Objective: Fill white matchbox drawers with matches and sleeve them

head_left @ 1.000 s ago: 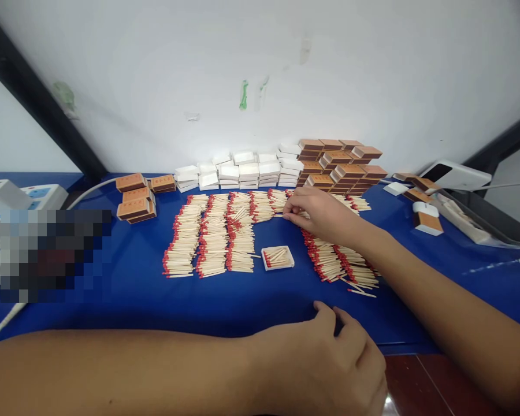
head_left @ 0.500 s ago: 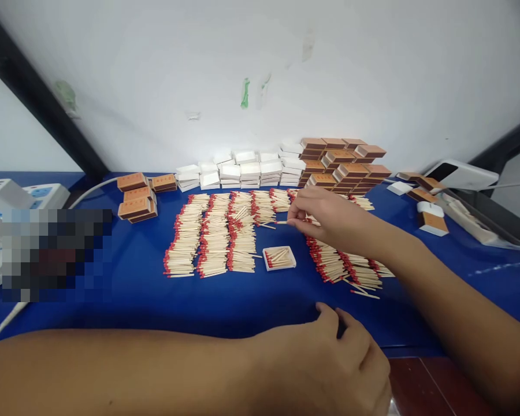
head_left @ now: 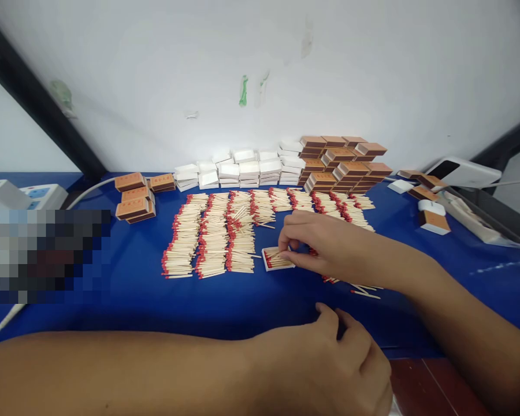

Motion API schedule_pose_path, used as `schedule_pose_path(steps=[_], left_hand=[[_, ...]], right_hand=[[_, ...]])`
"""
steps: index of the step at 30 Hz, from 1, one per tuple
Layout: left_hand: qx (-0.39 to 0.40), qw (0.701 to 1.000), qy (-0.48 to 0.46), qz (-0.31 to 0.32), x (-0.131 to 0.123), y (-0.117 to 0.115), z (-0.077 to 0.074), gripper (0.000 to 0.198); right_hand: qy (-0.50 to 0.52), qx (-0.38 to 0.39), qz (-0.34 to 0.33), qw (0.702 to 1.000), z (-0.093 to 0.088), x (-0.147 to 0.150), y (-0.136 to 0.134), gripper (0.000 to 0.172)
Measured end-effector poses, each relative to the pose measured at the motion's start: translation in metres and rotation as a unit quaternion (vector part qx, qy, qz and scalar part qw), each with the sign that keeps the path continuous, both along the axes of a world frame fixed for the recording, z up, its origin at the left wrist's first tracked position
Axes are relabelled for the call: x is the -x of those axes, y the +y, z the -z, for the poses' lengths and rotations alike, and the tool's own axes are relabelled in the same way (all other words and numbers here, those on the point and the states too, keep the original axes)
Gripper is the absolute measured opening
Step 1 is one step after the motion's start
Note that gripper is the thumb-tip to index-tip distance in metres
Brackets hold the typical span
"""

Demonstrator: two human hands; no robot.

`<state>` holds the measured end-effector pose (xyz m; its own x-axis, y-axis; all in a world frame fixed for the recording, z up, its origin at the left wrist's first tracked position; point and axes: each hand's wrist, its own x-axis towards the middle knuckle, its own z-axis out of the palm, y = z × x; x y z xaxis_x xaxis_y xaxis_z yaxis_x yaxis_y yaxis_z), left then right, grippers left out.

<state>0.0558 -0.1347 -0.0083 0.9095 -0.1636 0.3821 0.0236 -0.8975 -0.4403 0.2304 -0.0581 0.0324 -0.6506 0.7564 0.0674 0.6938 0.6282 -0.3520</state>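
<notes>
My right hand [head_left: 314,242] is over the small white matchbox tray [head_left: 266,265], its thumb and fingertips pinched on a match among the red-tipped matches [head_left: 271,258] in it. The hand covers the tray's right end and most of the pinched match. At the front edge of the table my left hand [head_left: 329,364] rests with loosely bent fingers set apart and nothing visible in them. Long rows of loose matches [head_left: 212,242] lie left of the tray. More match rows [head_left: 323,203] lie behind and right of it, partly hidden by my right hand.
White tray stacks [head_left: 249,170] and piled brown matchboxes [head_left: 346,167] stand against the wall. A smaller group of matchboxes [head_left: 134,199] sits on the left, near a power strip [head_left: 47,196]. On the right are a white device [head_left: 463,172], loose boxes [head_left: 433,221] and a dark tray [head_left: 498,216].
My right hand has moved down and toward me, from the back match rows to the white tray, carrying a match. My left hand has stayed in place.
</notes>
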Motion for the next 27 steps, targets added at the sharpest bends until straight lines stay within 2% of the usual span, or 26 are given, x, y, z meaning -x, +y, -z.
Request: schedule_pose_path(steps=[4,10,16,27], left_hand=[[0.003,1.0,-0.005,-0.001,-0.001,0.0,0.0,0.038],[0.006,1.0,-0.007,0.0,-0.001,-0.001,0.002,0.037],[-0.005,1.0,-0.017,0.003,0.0,-0.001,0.004,0.036],[0.011,1.0,-0.023,0.005,-0.001,-0.002,0.005,0.038]], right_hand=[[-0.002,-0.011,0.008,1.0,0.0,0.0,0.004,0.019],[0.016,-0.116,0.06,0.991,0.016,0.004,0.024,0.014],[0.019,-0.125,0.04,0.991,0.033,0.008,0.043,0.011],[0.027,-0.113,0.033,0.993,0.032,0.009,0.046,0.015]])
